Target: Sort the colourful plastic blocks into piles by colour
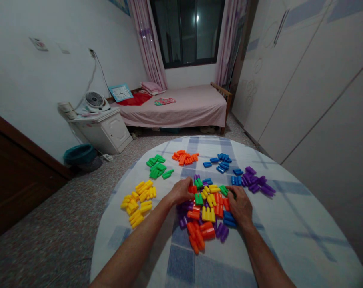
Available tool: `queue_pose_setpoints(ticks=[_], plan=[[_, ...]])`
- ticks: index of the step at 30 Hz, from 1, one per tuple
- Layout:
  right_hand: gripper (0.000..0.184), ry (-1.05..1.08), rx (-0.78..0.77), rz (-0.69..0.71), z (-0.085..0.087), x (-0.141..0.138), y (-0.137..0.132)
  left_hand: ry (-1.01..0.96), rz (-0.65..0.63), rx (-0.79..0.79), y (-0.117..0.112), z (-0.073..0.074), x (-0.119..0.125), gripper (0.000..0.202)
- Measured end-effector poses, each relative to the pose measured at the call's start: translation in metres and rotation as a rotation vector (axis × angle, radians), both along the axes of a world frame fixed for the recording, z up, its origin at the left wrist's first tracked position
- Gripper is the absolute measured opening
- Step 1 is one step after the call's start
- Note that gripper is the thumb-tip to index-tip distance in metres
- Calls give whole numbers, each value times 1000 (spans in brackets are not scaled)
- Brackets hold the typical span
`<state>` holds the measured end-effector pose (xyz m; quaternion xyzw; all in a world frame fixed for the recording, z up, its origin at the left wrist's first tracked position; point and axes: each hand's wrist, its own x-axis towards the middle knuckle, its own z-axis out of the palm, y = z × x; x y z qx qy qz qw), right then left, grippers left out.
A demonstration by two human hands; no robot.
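Observation:
Before me on the round table is a mixed pile of bullet-shaped plastic building blocks, joined in twos and threes. My left hand (182, 190) is at the pile's left side, its fingers closed around an orange-red block (193, 189). On the pile's right, my right hand (240, 203) has its fingertips on a green block (224, 190), apparently pinching it; part of the grip is hidden. Between the hands lie a yellow block (208, 214), orange blocks (219, 205) and another green block (198, 199). Blue blocks (229, 219) lie under my right hand, purple ones (222, 232) nearer me.
Single-colour groups ring the pile: yellow blocks (136, 211), green blocks (158, 170), orange blocks (186, 157), blue blocks (223, 165) and purple blocks (255, 181). A checked cloth (181, 264) covers the table. Beyond stand a bed (187, 108), a white cabinet (111, 132) and a bin (79, 154).

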<state>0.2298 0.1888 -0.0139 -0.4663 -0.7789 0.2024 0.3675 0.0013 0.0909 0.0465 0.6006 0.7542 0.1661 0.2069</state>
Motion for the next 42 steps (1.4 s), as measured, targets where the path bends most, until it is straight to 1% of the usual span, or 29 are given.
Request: queue_pose_setpoints(ticks=[3,4,6,8,9,12,14,16,18,20,22,24,27,29,31,33,35,36,37,39,41,42], plan=[[30,-1,-4,7,-1,0,0,-195,-48,25,0,-7,-3,50],[30,-1,-5,8,0,0,0,-249,-61,32,0,-10,-4,50],[30,-3,-7,4,0,0,0,-300,-56,56,0,-13,-7,38],[30,-6,-6,-3,1,0,0,-303,-6,116,1,-13,-10,22],[30,-7,-6,-2,2,0,-1,-302,36,153,0,-11,-13,17],[30,-9,-2,7,3,0,-1,-296,158,232,-6,1,-23,17],[31,-12,0,6,3,0,-1,-247,182,187,-15,10,-30,18],[31,-16,-2,-2,3,0,-1,-156,160,69,-26,16,-35,18],[31,-20,-7,-7,3,0,-1,-80,113,-55,-34,17,-36,23],[31,-19,-12,-4,3,0,-1,-40,79,-116,-39,13,-33,32],[30,-13,-14,1,4,0,-1,-19,72,-114,-40,8,-29,35],[30,-7,-9,1,4,0,-2,-8,77,-84,-39,5,-25,32],[29,-4,5,0,3,0,-1,-100,77,-50,-35,2,-24,27],[29,-3,8,2,2,0,-1,-226,97,-17,-29,0,-25,28],[30,0,9,8,1,0,0,-334,166,50,-18,-1,-27,28],[29,2,12,12,1,0,0,-391,319,132,-1,-2,-31,26],[29,4,13,11,2,0,-1,-400,485,198,21,-2,-37,23],[29,4,13,10,3,0,-1,-391,539,227,34,-1,-41,23],[29,5,12,8,3,0,-1,-379,570,254,46,0,-45,25],[29,3,10,7,5,0,-1,-354,589,316,67,7,-53,28],[29,0,8,7,6,0,-2,-321,596,385,80,16,-59,35],[30,0,7,7,7,0,-2,-290,596,430,82,20,-60,37]])
